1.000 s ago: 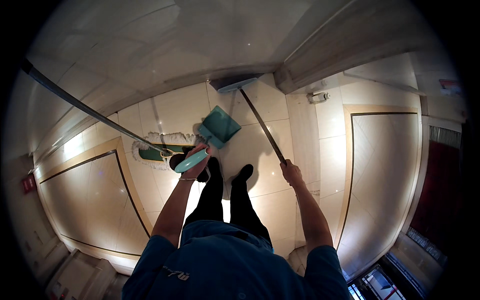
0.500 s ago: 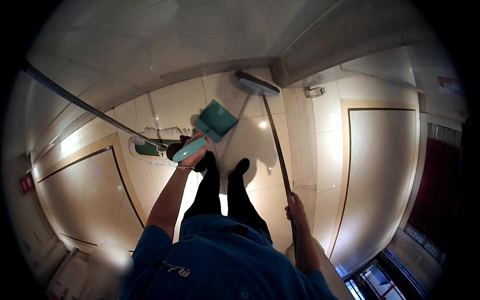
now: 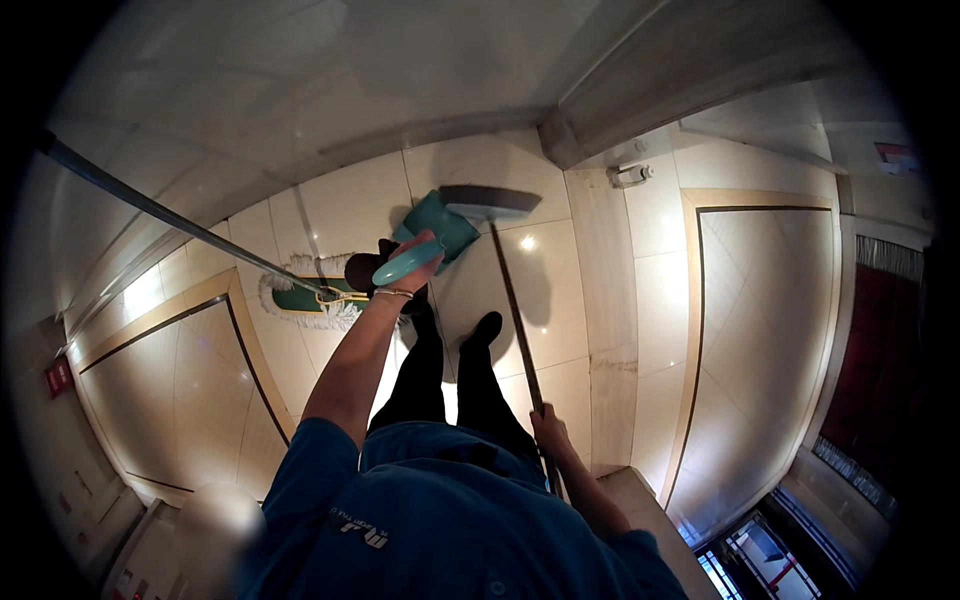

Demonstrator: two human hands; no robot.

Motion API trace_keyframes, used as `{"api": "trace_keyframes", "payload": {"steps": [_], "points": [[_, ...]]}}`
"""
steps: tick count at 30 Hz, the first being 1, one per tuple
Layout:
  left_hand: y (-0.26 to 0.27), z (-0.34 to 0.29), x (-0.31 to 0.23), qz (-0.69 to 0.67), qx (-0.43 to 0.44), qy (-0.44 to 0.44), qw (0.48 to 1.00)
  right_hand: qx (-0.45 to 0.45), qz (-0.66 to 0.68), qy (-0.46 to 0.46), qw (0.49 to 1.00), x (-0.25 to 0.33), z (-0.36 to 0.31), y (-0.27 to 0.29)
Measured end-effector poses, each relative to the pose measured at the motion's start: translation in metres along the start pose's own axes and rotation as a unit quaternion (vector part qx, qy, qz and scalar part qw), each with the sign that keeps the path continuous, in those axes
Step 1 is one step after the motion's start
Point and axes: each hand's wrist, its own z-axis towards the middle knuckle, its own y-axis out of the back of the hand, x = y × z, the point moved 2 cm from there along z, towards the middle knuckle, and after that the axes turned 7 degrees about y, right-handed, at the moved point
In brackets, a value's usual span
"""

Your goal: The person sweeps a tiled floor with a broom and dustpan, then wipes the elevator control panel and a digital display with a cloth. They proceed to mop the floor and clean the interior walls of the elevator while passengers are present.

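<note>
My left hand (image 3: 420, 258) is wrapped round the thick handle of a teal dustpan (image 3: 456, 238), held low in front of my feet. My right hand (image 3: 549, 432) grips the long dark stick of a broom (image 3: 516, 307). The broom's wide grey head (image 3: 492, 202) is at the pan's far right edge and overlaps it in view; whether they touch I cannot tell. Any sweepings in the pan are too small to make out.
Left of my feet a flat mop (image 3: 300, 298) with a white fringe lies on the tiles, its long pole leaning toward the far wall. A dark rounded object (image 3: 362, 272) sits by it. A wall corner (image 3: 560, 140) juts out ahead; a small white fitting (image 3: 630, 177) is right of it.
The broom head has swung left from near the wall corner to the dustpan. My right hand has moved left and slightly nearer me. My left hand and the pan's handle have shifted right and away.
</note>
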Motion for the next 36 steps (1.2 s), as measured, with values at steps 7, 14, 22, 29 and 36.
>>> {"api": "trace_keyframes", "payload": {"steps": [7, 14, 22, 29, 36], "points": [[-0.001, -0.003, 0.011, 0.000, 0.002, 0.002, 1.000, 0.036, 0.142, -0.117, 0.982, 0.061, -0.087, 0.057], [0.001, -0.025, 0.023, 0.140, -0.059, -0.134, 0.979, -0.058, 0.103, -0.049, 0.992, 0.067, -0.002, 0.089], [0.009, -0.019, 0.014, -0.042, -0.020, 0.080, 0.996, -0.030, 0.083, -0.067, 0.994, 0.038, -0.081, 0.106], [0.008, -0.016, 0.014, -0.045, -0.024, 0.088, 0.995, 0.003, 0.077, -0.139, 0.987, 0.057, -0.164, 0.114], [0.011, -0.012, 0.010, 0.002, -0.073, 0.009, 0.997, -0.006, 0.064, -0.116, 0.991, 0.059, -0.220, 0.109]]}}
